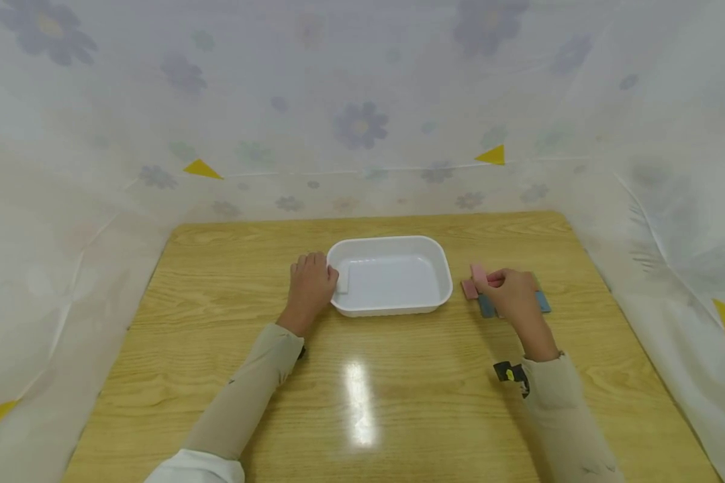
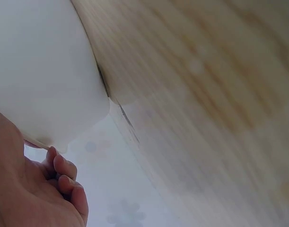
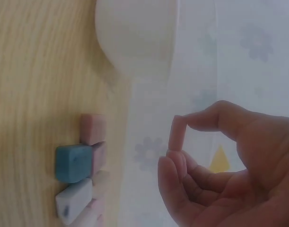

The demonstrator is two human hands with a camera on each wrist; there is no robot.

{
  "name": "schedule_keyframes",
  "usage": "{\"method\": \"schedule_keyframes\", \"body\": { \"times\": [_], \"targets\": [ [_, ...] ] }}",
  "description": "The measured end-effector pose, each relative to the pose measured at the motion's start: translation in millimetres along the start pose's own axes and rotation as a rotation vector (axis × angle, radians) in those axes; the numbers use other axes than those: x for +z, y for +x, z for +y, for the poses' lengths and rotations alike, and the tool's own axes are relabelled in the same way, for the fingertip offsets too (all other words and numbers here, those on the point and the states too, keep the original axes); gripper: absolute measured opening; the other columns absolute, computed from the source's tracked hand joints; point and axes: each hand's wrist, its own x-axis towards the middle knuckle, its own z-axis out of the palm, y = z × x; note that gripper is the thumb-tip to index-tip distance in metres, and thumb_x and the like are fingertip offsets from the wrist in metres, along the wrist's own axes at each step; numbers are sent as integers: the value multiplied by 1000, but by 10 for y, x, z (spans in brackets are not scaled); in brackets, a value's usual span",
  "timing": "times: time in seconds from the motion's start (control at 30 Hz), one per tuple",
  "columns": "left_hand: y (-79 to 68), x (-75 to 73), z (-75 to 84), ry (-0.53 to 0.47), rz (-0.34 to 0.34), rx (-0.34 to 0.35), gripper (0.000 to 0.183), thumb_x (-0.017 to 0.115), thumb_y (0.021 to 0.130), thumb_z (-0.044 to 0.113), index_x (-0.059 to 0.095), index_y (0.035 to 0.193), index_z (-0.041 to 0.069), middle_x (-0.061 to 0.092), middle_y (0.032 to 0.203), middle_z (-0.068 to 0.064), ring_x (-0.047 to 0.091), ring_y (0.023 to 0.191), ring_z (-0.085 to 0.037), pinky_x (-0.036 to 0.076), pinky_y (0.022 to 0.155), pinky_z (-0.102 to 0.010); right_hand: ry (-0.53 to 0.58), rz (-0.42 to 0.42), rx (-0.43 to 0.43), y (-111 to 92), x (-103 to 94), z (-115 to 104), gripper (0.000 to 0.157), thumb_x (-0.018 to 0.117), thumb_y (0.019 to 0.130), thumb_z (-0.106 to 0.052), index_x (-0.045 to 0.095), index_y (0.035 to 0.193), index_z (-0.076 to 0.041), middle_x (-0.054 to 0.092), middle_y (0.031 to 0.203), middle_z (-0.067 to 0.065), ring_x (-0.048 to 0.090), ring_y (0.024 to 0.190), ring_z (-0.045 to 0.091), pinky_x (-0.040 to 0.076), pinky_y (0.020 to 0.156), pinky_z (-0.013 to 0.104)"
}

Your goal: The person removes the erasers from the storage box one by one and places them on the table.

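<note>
My left hand [image 1: 313, 285] grips the left rim of a white plastic tray [image 1: 393, 311], thumb over the edge and fingers curled outside, as the left wrist view shows. Inside the tray, near that thumb, lies a flat white block [image 1: 344, 279]. Between thumb and fingertips my right hand [image 1: 512, 295] pinches a small pink block [image 3: 178, 133], raised above a cluster of similar eraser-like blocks. Part of this cluster shows past the hand: a darker pink block [image 1: 469, 290], a blue one [image 1: 486, 306] and another blue one [image 1: 543, 301]. The right hand covers other blocks in the head view.
In the right wrist view, a white block [image 3: 74, 201] with a dark spot lies beside a teal block [image 3: 73, 163]. The wooden table [image 1: 266, 429] stands between pale flowered curtains [image 1: 362, 87]. Yellow triangles [image 1: 491, 155] mark the curtain.
</note>
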Motion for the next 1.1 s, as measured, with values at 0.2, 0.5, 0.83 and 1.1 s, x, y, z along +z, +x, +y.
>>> {"method": "schedule_keyframes", "body": {
  "times": [0.2,0.5,0.83,1.1],
  "targets": [
    [6,8,3,-1,-1,-2,20,45,91,22,50,88,2,51,86,-10,43,84,-28,31,71,-39,-39,-17,-42,-67,115,146,41,62,87,-31,61,98,8,63,89,21,60,77,30,48,64,41],
    [3,8,-2,1,7,1,21,44,92,22,51,88,3,52,85,-10,43,82,-27,31,71,-39,-59,-73,-24,-202,268,259,31,63,85,-24,62,88,7,62,80,15,57,70,25,46,63,39],
    [4,-7,6,-6,2,-4,21,45,91,22,51,90,2,52,86,-10,43,83,-27,32,72,-39,-86,-24,-38,-213,368,300,24,64,80,-19,62,78,5,61,71,11,54,64,23,44,59,37],
    [2,6,-1,-11,-3,-7,21,45,91,22,51,91,2,53,88,-10,43,84,-27,32,72,-39,-102,25,-49,-178,434,301,17,63,79,-15,60,74,1,59,68,8,51,61,22,41,56,35]
  ]
}}
